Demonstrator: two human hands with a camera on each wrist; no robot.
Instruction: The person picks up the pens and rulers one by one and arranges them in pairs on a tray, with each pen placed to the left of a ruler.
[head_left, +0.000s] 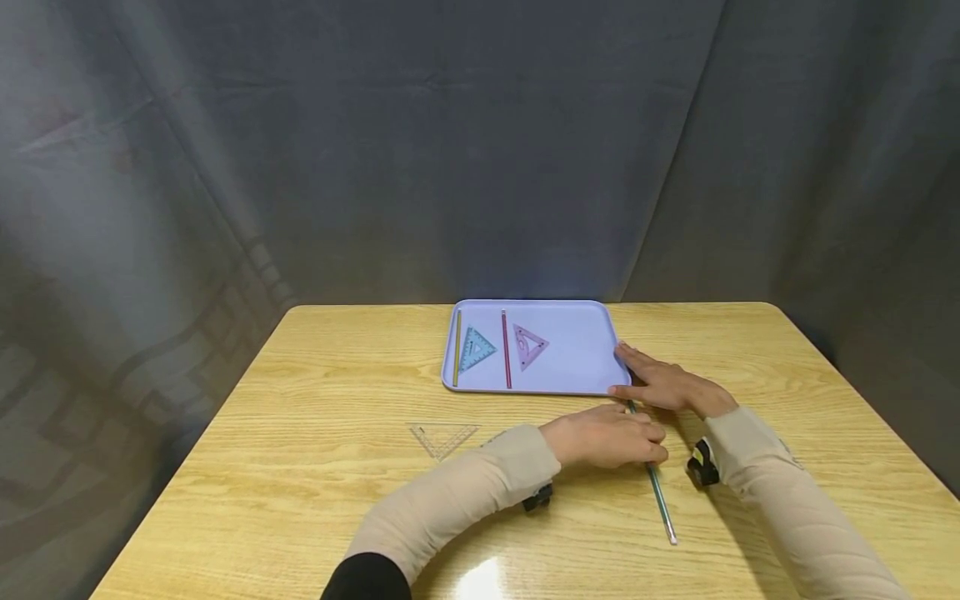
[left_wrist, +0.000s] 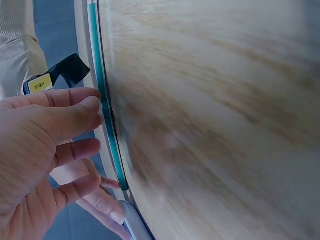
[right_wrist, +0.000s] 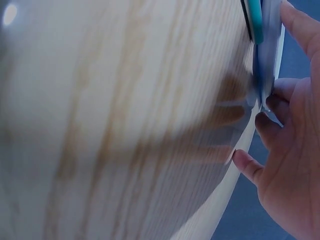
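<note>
Worktop (head_left: 315,392): light wood grain, carries everything in view; a dark cloth hangs behind it.

Tray (head_left: 577,333): pale lilac, at the far middle of the worktop. Its contents lie in an ordered row, seemingly sorted in pairs: yellow stick (head_left: 457,359) beside blue set square (head_left: 476,347), then red stick (head_left: 506,349) beside pink set square (head_left: 529,345). The right part of the tray is bare.

Right hand (head_left: 663,383): fingers extended and relaxed, resting against the tray's near right corner, probably steadying it; thumb points inward at the rim. It grips nothing.

Left hand (head_left: 607,435): reaches across in front of the tray and lies over the teal stick (head_left: 658,495). In the left wrist view the thumb and fingertips (left_wrist: 82,111) press along the stick (left_wrist: 102,95), bent around it as if pinching it up from the surface. Whether it is lifted clear I cannot tell.

Teal stick: runs from the tray's near right corner toward the near edge, mid-length hidden under the left hand.

Clear set square (head_left: 442,437): flat on the worktop, left of the hands, barely visible against the grain.

Both wrist views are blurred and close; the right wrist view shows little beyond the hand (right_wrist: 290,165) and the tray's edge.
</note>
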